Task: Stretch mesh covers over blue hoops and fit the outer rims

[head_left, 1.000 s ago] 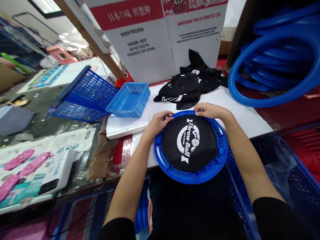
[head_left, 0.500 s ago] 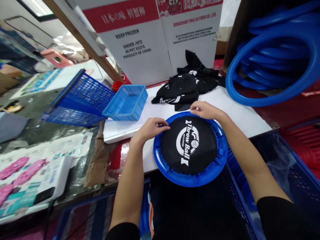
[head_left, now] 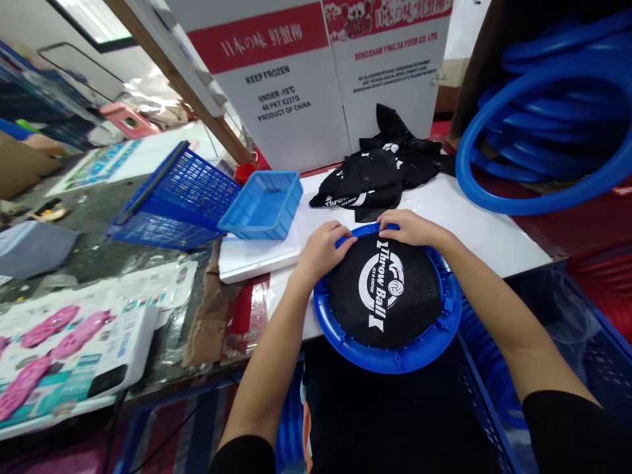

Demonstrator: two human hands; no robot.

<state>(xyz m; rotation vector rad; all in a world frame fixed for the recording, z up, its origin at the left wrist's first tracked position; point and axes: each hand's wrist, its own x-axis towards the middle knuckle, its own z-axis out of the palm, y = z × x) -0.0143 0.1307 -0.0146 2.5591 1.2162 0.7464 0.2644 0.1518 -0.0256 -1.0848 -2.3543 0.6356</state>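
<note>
right now both hands sit on the far rim of a blue disc frame (head_left: pixel 390 359) covered by a black mesh net (head_left: pixel 390 293) printed "throw ball"; the disc lies at the near edge of the white tabletop (head_left: pixel 474 224), its near part hanging over that edge. the left hand (head_left: pixel 323 249) has its fingers curled down over the rim, pressing on the net's edge, and the right hand (head_left: pixel 409 227) does the same just beside it. behind them, toward the far edge, lies a pile of black nets (head_left: pixel 378 174). a small blue tray (head_left: pixel 264 204) stands at the left edge, a blue basket (head_left: pixel 175 197) beside it, and blue rings (head_left: pixel 543 131) are stacked off the right edge.
</note>
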